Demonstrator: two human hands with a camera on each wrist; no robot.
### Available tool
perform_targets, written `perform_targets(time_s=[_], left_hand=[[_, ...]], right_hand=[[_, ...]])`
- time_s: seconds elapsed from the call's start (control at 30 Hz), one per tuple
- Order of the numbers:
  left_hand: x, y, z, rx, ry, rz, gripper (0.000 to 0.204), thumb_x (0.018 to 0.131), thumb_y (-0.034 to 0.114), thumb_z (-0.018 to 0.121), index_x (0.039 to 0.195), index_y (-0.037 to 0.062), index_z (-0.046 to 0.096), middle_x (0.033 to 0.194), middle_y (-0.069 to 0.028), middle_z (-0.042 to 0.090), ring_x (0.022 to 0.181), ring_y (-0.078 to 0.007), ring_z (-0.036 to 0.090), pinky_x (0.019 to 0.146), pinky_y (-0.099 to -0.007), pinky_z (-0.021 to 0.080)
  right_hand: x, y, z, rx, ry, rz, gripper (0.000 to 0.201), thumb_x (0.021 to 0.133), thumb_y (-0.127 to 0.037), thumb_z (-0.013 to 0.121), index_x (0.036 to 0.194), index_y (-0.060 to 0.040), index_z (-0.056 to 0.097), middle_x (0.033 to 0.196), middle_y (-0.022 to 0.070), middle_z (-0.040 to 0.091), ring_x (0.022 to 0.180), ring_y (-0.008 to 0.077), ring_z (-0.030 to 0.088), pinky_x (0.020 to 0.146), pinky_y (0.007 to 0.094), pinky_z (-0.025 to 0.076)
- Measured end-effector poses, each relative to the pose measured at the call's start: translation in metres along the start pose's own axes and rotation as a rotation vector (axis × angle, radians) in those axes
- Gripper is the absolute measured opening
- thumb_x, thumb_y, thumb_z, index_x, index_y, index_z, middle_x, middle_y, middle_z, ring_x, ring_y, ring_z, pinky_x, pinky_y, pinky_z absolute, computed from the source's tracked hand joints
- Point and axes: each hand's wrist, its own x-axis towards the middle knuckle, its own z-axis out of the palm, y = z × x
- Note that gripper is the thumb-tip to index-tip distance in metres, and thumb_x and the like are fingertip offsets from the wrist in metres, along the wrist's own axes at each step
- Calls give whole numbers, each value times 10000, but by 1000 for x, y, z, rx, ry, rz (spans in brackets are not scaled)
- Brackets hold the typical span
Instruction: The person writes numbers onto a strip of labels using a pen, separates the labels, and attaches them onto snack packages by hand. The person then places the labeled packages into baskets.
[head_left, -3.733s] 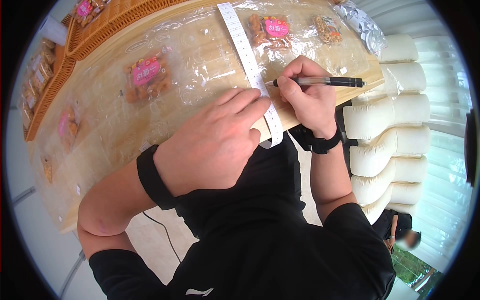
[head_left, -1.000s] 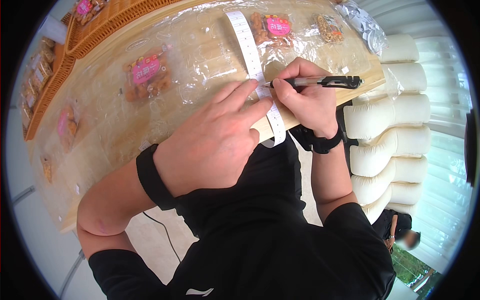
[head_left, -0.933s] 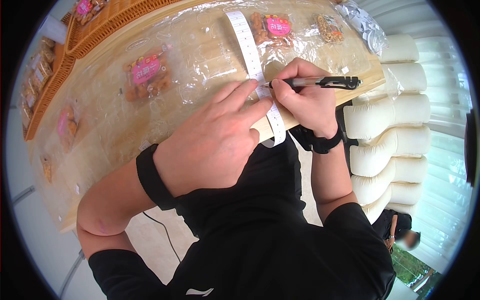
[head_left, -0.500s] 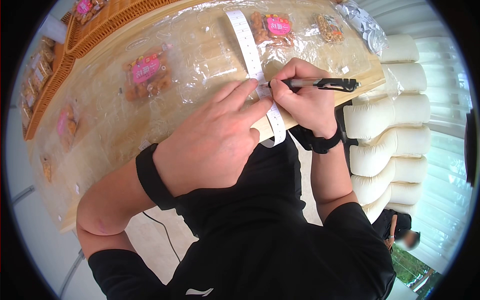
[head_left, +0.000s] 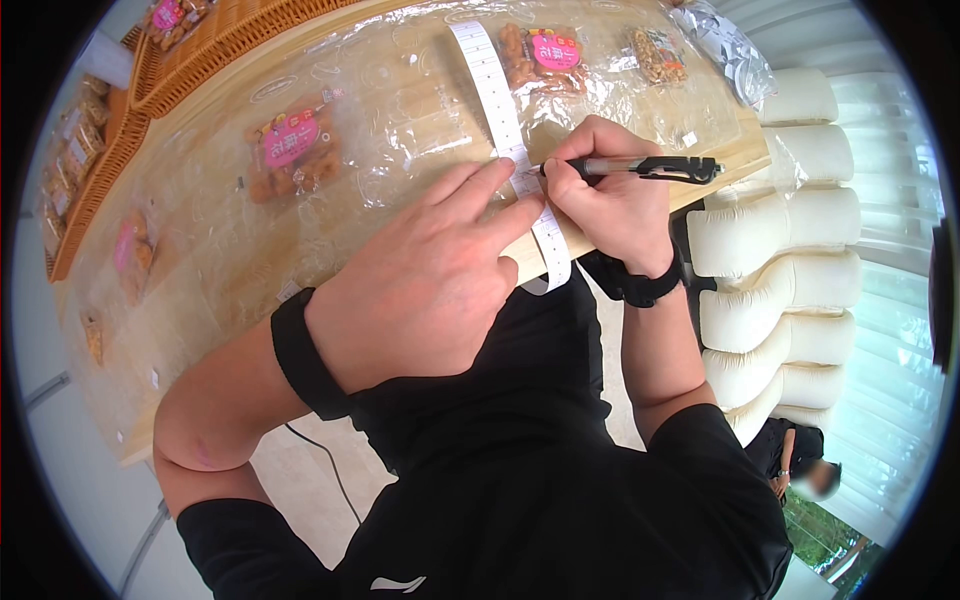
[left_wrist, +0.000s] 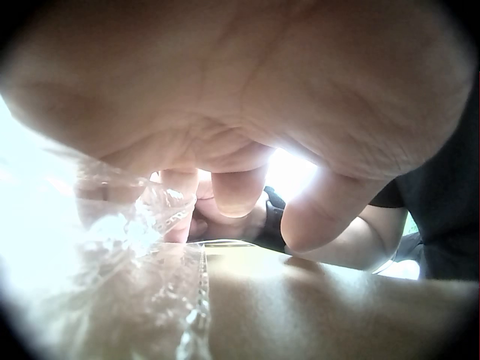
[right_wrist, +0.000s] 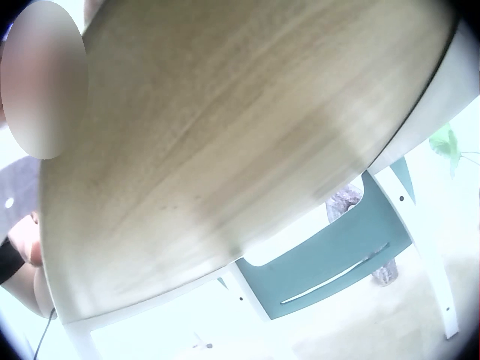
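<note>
A white measuring tape (head_left: 495, 95) lies across the wooden table, its near end curling over the edge. My left hand (head_left: 425, 280) presses on it with spread, nearly straight fingers; two fingertips touch the strip. In the left wrist view the palm of the left hand (left_wrist: 240, 97) arches over clear plastic film (left_wrist: 142, 277). My right hand (head_left: 620, 205) pinches a black pen (head_left: 650, 168), its tip at the tape beside the left fingertips. What the tip marks is too small to tell. The right wrist view shows mostly wood, with the pen out of sight.
Clear plastic film covers much of the table (head_left: 400, 125). Snack packs with pink labels (head_left: 292, 140) and a nut pack (head_left: 657, 56) lie there. Wicker baskets (head_left: 215, 50) stand at the far left, silver foil packaging (head_left: 728, 50) at the right corner. Another person (head_left: 790, 460) is beyond the cushions.
Since the earliest frame, the tape's far end has shifted right and the left fingers have spread apart. The pen and right hand have moved slightly left. Only tiny changes show over the last half second.
</note>
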Motion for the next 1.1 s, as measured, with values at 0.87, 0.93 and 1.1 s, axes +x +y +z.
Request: perform_targets(time_s=[0.87, 0.93, 1.1], left_hand=[[1, 2, 0, -67, -14, -8, 158, 654, 43, 683, 700, -105, 653, 1277, -264, 583, 1272, -393, 505, 1100, -456, 390], [1, 2, -1, -53, -6, -5, 153, 663, 45, 685, 706, -100, 663, 1285, -261, 582, 1295, -393, 492, 1117, -467, 374], [0, 2, -1, -41, -14, -13, 150, 670, 50, 681, 709, -95, 670, 1285, -255, 584, 1300, -392, 488, 1124, -472, 364]], right_hand=[[-1, 0, -6, 192, -25, 101, 50, 823, -19, 678, 831, 1, 633, 758, 8, 640, 679, 51, 568, 606, 218, 461], [-1, -3, -4, 214, -16, 104, 46, 826, -14, 675, 838, 2, 635, 763, 7, 639, 688, 49, 570, 613, 215, 463], [-4, -4, -6, 254, -27, 110, 37, 831, -5, 670, 846, 3, 637, 770, 5, 639, 695, 44, 571, 621, 207, 470]])
